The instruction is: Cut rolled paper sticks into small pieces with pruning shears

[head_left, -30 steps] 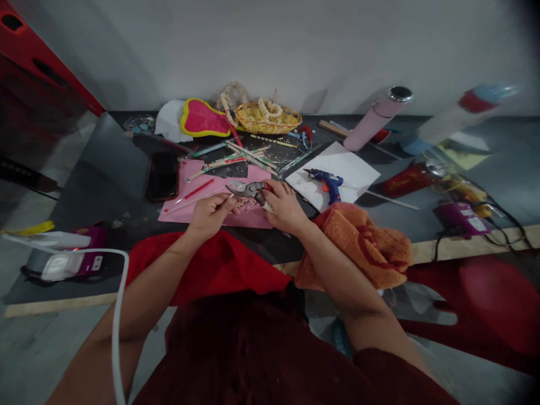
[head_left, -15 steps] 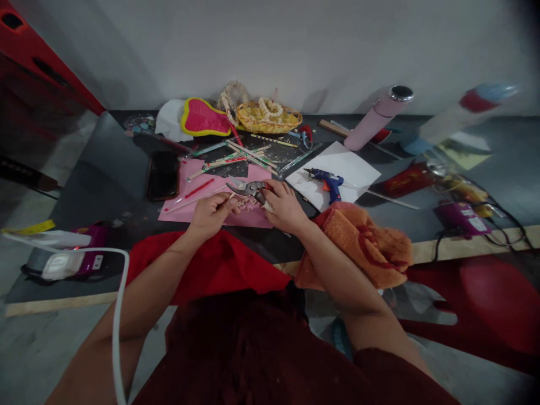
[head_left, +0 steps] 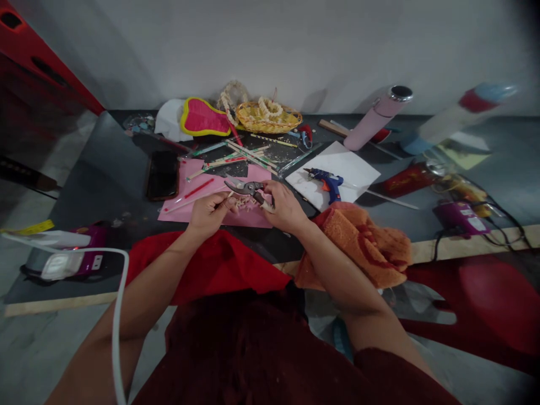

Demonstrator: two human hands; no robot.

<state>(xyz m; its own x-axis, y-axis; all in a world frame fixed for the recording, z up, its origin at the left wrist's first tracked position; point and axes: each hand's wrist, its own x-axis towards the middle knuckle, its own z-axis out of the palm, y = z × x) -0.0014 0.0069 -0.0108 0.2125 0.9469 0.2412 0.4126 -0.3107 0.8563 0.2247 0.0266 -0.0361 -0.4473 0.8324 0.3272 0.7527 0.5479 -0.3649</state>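
My right hand (head_left: 286,207) is wrapped round the handles of the pruning shears (head_left: 250,188), whose blades point left and are parted. My left hand (head_left: 211,214) pinches a thin wooden stick (head_left: 230,195) close below the blades. Beneath both hands lies a pink sheet (head_left: 179,211), with small cut wooden pieces (head_left: 248,203) heaped on it and a red stick (head_left: 199,188) to the left. Several printed chopsticks (head_left: 247,153) lie crossed just behind the sheet.
A phone (head_left: 163,175) lies left of the sheet. A blue glue gun (head_left: 327,181) rests on white paper (head_left: 354,160) at the right, near an orange towel (head_left: 363,242). Behind stand a wicker basket (head_left: 248,119) and a pink bottle (head_left: 377,119). A white cable (head_left: 118,320) crosses my left arm.
The shears have shifted slightly left and their handles look spread wider. My right hand's fingers have loosened a little; my left hand has barely moved.
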